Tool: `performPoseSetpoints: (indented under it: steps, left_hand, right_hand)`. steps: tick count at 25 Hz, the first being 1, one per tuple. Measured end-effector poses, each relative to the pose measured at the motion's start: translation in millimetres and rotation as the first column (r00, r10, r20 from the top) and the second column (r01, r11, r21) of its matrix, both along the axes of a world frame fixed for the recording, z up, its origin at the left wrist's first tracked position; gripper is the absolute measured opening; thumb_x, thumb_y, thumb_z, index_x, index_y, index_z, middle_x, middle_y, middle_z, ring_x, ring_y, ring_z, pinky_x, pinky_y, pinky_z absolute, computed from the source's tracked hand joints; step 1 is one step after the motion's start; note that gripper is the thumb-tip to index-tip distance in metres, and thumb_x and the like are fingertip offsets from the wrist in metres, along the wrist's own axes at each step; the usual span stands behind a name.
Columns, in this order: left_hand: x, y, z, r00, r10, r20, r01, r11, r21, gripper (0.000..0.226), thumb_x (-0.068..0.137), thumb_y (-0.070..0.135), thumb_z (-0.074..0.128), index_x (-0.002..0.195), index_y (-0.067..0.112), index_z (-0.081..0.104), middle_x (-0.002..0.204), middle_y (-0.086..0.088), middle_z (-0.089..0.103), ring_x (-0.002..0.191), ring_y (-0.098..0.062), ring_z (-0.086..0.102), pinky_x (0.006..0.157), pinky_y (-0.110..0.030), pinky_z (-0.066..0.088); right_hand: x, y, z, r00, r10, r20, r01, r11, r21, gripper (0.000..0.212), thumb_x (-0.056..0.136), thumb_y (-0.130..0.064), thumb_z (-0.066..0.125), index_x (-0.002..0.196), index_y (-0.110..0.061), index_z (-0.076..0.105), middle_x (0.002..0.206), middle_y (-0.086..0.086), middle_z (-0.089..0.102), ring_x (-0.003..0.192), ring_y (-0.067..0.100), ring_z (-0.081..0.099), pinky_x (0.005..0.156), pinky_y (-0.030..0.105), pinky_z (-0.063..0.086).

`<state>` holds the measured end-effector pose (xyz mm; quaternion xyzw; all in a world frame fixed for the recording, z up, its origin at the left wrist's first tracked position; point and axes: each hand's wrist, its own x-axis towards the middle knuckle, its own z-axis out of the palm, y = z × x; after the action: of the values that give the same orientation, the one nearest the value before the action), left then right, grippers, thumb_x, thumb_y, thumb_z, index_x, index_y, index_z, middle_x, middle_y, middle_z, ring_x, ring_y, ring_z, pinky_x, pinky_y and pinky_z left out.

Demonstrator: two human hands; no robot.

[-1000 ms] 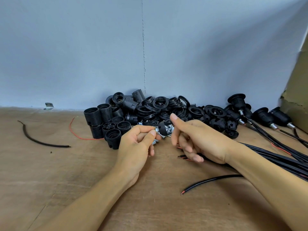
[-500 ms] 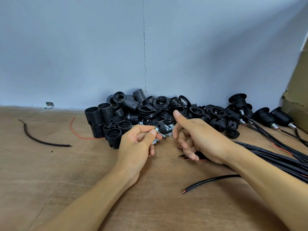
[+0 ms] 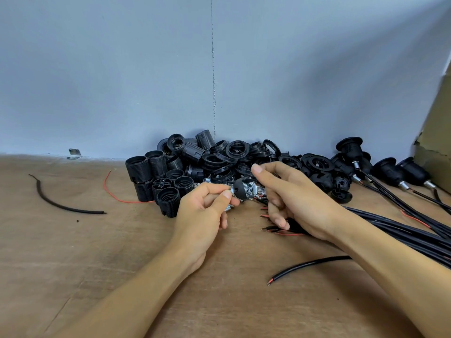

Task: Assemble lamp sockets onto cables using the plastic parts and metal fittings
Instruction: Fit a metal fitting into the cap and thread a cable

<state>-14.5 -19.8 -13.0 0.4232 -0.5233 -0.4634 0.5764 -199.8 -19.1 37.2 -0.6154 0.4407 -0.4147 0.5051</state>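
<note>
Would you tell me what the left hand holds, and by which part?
The left hand pinches a black socket cap by the metal fitting at its narrow end, thumb against forefinger.

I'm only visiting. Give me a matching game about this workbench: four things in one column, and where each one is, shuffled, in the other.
1 black cap
2 thin red wire
3 metal bracket
4 finished sockets

A far right, on cables
B against the wall, far left
C held by left hand
D lying left of the plastic pile

Pairs: 1-C, 2-D, 3-B, 4-A
</note>
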Motion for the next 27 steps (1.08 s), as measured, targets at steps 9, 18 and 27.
performPoseSetpoints:
  steps: [9, 18, 27]
  left_hand:
    - [0.3, 0.9, 1.2, 1.000, 0.002, 0.013, -0.002, 1.000, -0.004, 0.010, 0.101, 0.011, 0.060, 0.102, 0.011, 0.070, 0.079, -0.002, 0.076, 0.043, -0.006, 0.046, 0.046, -0.013, 0.041]
    - [-1.7, 5.2, 1.1, 0.994, -0.042, 0.099, 0.046, 0.998, -0.045, 0.009, 0.099, 0.010, 0.063, 0.098, 0.014, 0.070, 0.077, -0.002, 0.076, 0.045, -0.006, 0.047, 0.049, -0.014, 0.042]
    - [3.7, 0.1, 3.7, 0.998, -0.063, -0.010, 0.063, 0.997, 0.051, 0.013, 0.099, 0.008, 0.061, 0.093, 0.006, 0.073, 0.070, -0.002, 0.070, 0.045, -0.009, 0.044, 0.048, -0.015, 0.040]
  right_hand:
    - [2.9, -1.3, -5.2, 0.999, -0.005, -0.051, 0.000, 0.995, -0.101, 0.030, 0.087, -0.047, 0.073, 0.082, -0.021, 0.057, 0.061, 0.000, 0.053, 0.040, 0.018, 0.050, 0.040, 0.025, 0.039]
    - [6.5, -1.3, -11.1, 0.942, -0.094, -0.323, 0.065, 0.993, -0.100, 0.060, 0.095, -0.067, 0.044, 0.078, -0.013, 0.063, 0.059, 0.012, 0.063, 0.042, 0.021, 0.053, 0.042, 0.028, 0.044]
    - [11.8, 3.2, -13.8, 0.981, -0.056, -0.184, 0.024, 0.984, -0.174, 0.049, 0.084, -0.018, 0.080, 0.125, -0.027, 0.053, 0.114, -0.006, 0.065, 0.064, 0.023, 0.070, 0.059, 0.032, 0.056]
